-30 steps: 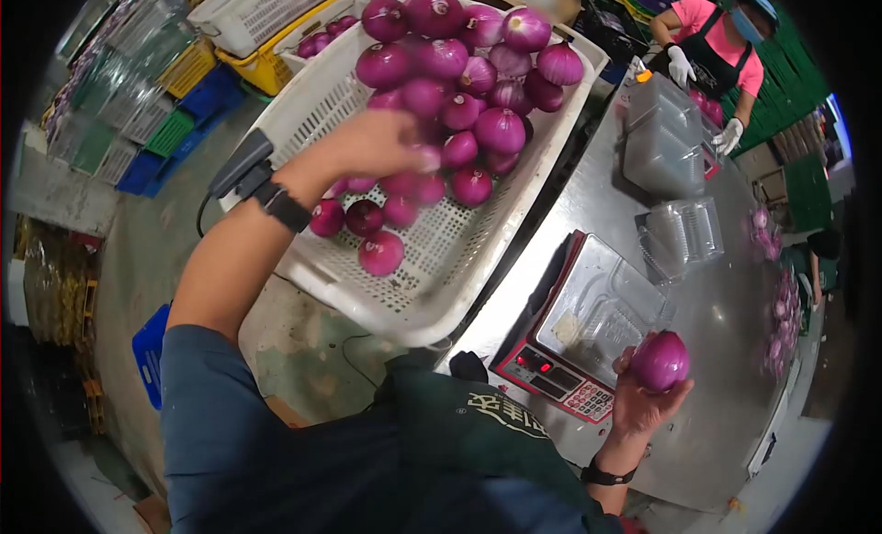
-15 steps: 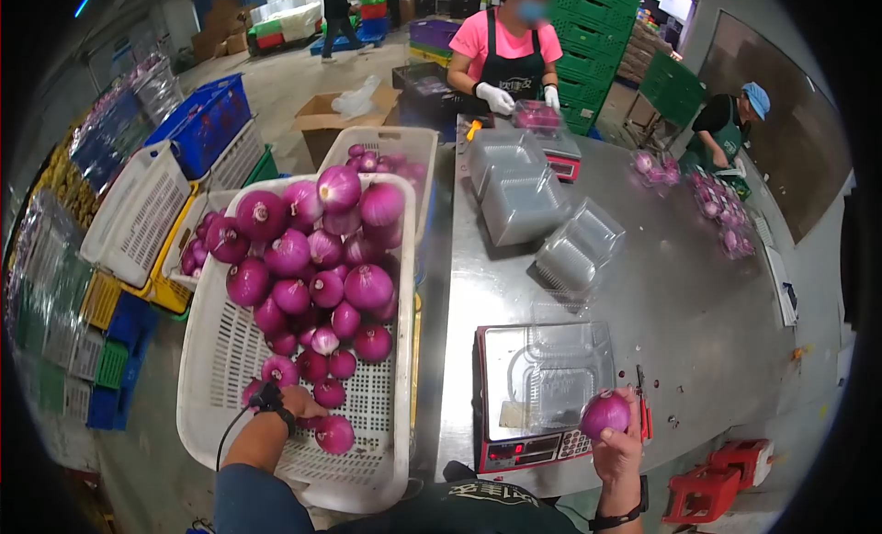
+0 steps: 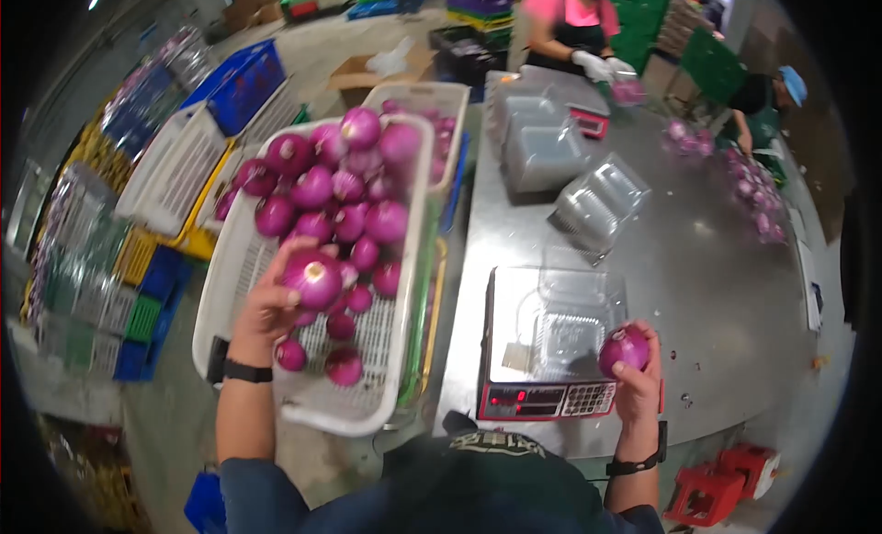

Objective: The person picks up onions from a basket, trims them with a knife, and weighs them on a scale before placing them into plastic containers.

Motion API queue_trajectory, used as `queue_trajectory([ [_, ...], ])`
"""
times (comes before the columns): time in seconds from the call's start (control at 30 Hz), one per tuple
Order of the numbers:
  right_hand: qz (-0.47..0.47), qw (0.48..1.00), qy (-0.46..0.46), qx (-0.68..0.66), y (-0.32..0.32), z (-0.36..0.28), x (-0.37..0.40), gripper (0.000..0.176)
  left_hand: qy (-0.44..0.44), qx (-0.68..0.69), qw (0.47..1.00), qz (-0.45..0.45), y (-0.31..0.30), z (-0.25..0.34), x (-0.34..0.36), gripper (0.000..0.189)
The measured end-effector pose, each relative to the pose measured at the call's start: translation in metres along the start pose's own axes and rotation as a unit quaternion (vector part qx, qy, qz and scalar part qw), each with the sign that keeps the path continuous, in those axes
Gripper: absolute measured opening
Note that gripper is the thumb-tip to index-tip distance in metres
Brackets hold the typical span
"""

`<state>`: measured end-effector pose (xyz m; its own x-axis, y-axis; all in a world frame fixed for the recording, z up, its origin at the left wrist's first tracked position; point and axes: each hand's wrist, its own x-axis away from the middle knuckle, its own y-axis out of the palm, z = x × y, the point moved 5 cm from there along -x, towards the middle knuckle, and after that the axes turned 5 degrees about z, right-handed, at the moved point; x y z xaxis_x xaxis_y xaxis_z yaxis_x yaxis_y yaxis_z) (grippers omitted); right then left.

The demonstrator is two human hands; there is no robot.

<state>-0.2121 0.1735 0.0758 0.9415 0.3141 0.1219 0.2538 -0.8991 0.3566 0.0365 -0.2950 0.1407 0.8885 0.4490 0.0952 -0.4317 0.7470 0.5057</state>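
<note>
My left hand (image 3: 266,304) grips a red onion (image 3: 313,278) lifted just above the white slotted crate (image 3: 225,286), which holds a heap of red onions (image 3: 340,194). My right hand (image 3: 636,382) holds a second red onion (image 3: 624,348) at the right edge of the scale (image 3: 547,398). An open clear clamshell tray (image 3: 570,318) lies on the scale's platform, right beside that onion.
The scale stands on a steel table (image 3: 707,286) with stacks of clear clamshells (image 3: 597,203) and packed onions (image 3: 758,198) farther back. Two other people (image 3: 588,24) work at the far end. Crates (image 3: 175,180) crowd the floor at left; red stools (image 3: 735,483) sit lower right.
My left hand has come up out of the crate with an onion in it. My right hand has moved its onion slightly closer to the tray on the scale.
</note>
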Motion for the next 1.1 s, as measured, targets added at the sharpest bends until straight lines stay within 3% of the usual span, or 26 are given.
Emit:
queue_trajectory([
  [0.07,-0.012,1.0,0.018,0.021,0.003,-0.002,-0.003,0.082,0.055,0.006,0.998,-0.023,0.033,-0.013,0.009,0.093],
  [0.2,-0.058,0.986,-0.041,0.148,-0.009,-0.007,-0.014,0.087,0.089,0.002,0.996,-0.026,0.107,-0.047,0.03,0.101],
  [0.33,-0.131,0.924,-0.135,0.332,0.004,-0.023,-0.016,0.081,0.073,-0.048,0.996,-0.007,0.175,-0.089,0.038,0.113],
  [0.43,-0.165,0.871,-0.219,0.407,-0.001,-0.026,-0.025,0.081,0.076,-0.144,0.986,-0.025,0.215,-0.132,0.03,0.098],
  [0.53,-0.181,0.819,-0.29,0.461,0.001,-0.035,-0.029,0.084,0.133,-0.357,0.925,-0.014,0.248,-0.167,0.013,0.082],
  [0.57,-0.184,0.808,-0.305,0.468,-0.001,-0.035,-0.031,0.083,0.136,-0.369,0.92,-0.001,0.256,-0.181,0.006,0.079],
  [0.6,-0.188,0.798,-0.322,0.473,-0.001,-0.034,-0.033,0.083,0.219,-0.426,0.877,-0.017,0.266,-0.187,0.0,0.077],
  [0.7,-0.2,0.779,-0.343,0.486,0.003,-0.029,-0.038,0.074,0.284,-0.47,0.835,-0.029,0.279,-0.206,-0.014,0.078],
  [0.77,-0.202,0.763,-0.351,0.504,0.006,-0.026,-0.041,0.072,0.335,-0.532,0.777,-0.031,0.282,-0.218,-0.022,0.073],
  [0.83,-0.192,0.727,-0.385,0.535,0.008,-0.02,-0.041,0.065,0.328,-0.551,0.765,-0.062,0.283,-0.229,-0.032,0.07],
  [0.93,-0.177,0.722,-0.348,0.571,-0.01,0.006,-0.045,0.061,0.296,-0.582,0.754,-0.072,0.279,-0.255,-0.04,0.052],
  [1.1,-0.156,0.778,-0.317,0.52,-0.023,0.011,-0.035,0.06,0.267,-0.582,0.761,-0.106,0.274,-0.261,-0.037,0.053],
])
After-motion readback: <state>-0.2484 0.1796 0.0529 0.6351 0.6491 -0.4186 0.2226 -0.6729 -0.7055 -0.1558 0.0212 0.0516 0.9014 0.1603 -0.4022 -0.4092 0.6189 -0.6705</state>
